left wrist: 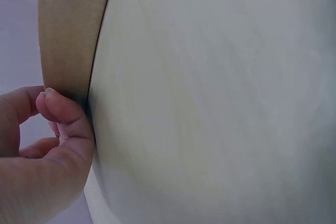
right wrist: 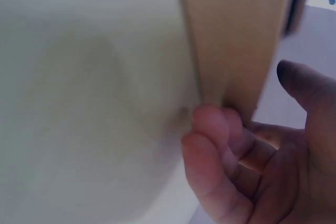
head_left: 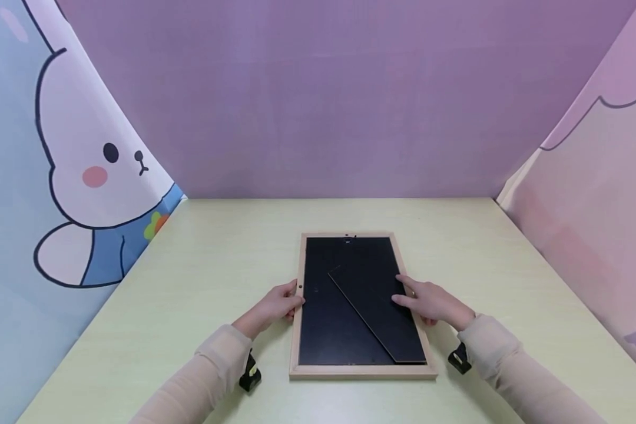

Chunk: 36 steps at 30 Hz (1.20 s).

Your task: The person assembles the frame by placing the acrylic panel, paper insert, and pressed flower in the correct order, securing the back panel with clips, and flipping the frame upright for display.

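Observation:
A wooden picture frame [head_left: 360, 372] lies face down on the table, its black backing board [head_left: 328, 330] facing up. On the board, a black easel stand [head_left: 373, 300] lies folded flat at a slant towards the lower right corner. My left hand [head_left: 272, 307] grips the frame's left edge, thumb on top and fingers against the outer side. At the right edge my right hand [head_left: 433, 301] holds the frame; its thumb and index finger reach over the top while the other fingers curl against the wooden side [right wrist: 236, 35]. The frame's front is hidden.
The pale table [head_left: 233, 247] extends around the frame on all sides. A purple panel [head_left: 339, 118] stands behind it, with cartoon-printed panels [head_left: 100, 176] at left and right. Black straps [head_left: 250, 376] sit at both wrists.

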Available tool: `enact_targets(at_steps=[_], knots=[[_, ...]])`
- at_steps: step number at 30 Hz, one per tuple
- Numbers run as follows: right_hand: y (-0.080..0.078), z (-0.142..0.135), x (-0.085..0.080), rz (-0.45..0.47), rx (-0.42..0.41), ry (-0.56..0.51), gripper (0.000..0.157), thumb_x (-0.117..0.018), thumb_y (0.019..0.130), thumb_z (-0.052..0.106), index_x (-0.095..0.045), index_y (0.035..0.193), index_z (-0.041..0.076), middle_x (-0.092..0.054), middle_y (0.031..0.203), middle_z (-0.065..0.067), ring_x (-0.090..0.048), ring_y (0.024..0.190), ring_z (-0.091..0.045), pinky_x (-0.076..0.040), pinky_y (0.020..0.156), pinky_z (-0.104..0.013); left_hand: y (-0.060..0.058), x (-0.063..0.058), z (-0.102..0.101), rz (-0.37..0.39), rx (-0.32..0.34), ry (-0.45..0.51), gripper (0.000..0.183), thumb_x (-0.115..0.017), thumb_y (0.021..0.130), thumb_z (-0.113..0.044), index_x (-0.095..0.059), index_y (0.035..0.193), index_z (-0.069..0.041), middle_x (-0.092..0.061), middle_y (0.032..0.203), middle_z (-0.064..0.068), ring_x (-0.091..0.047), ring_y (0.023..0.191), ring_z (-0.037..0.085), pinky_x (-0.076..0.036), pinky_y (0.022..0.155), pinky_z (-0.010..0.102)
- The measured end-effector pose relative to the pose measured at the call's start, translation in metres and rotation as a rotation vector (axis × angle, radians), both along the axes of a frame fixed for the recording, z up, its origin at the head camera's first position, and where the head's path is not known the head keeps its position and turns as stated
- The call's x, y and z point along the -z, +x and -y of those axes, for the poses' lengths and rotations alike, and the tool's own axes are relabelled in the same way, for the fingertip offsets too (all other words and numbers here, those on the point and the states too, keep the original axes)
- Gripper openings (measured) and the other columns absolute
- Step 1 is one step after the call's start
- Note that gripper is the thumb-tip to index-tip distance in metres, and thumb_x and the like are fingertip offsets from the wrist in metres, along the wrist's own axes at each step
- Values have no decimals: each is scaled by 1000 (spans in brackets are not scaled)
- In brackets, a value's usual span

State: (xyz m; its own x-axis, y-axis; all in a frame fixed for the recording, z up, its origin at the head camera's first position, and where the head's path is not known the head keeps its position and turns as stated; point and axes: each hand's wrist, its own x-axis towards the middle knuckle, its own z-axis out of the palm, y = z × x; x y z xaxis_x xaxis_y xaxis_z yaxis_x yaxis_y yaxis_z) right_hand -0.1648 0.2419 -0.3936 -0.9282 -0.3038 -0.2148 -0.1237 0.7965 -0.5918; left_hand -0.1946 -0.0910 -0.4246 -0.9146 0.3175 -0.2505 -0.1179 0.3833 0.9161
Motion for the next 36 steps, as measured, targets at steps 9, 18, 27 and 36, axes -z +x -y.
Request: enact_targets(at_steps=[9, 18, 27, 36], knots=[[2, -6, 3, 43, 47, -88, 59, -42, 99, 24, -15, 146, 1, -48, 52, -7, -52, 42, -21, -45, 42, -34, 3, -2, 0, 2, -12, 3, 63, -53, 90, -8, -21, 143, 3, -45, 59, 4, -41, 52, 15, -39, 52, 27], [-6, -12, 4, 161, 86, -168, 61, -43, 93, 14, -14, 141, -12, -54, 56, -7, -55, 45, -19, -47, 43, -33, 3, 1, 0, 4, -7, 12, 64, -53, 89, -7, -20, 143, 4, -45, 59, 4, -41, 51, 14, -39, 52, 26], [-7, -16, 9, 218, 64, -242, 70, -53, 90, 15, -12, 143, -8, -55, 66, -7, -56, 50, -20, -48, 46, -33, 2, 1, -1, 6, -8, 9, 64, -53, 89, -8, -21, 143, 3, -45, 61, 4, -41, 53, 15, -39, 51, 26], [-5, -18, 14, 231, 74, -278, 65, -50, 91, 13, -15, 143, -3, -55, 66, -8, -57, 51, -20, -49, 46, -33, 1, 5, -1, 9, -2, 6, 64, -52, 90, -7, -19, 144, 4, -44, 60, 4, -41, 53, 14, -39, 52, 26]])
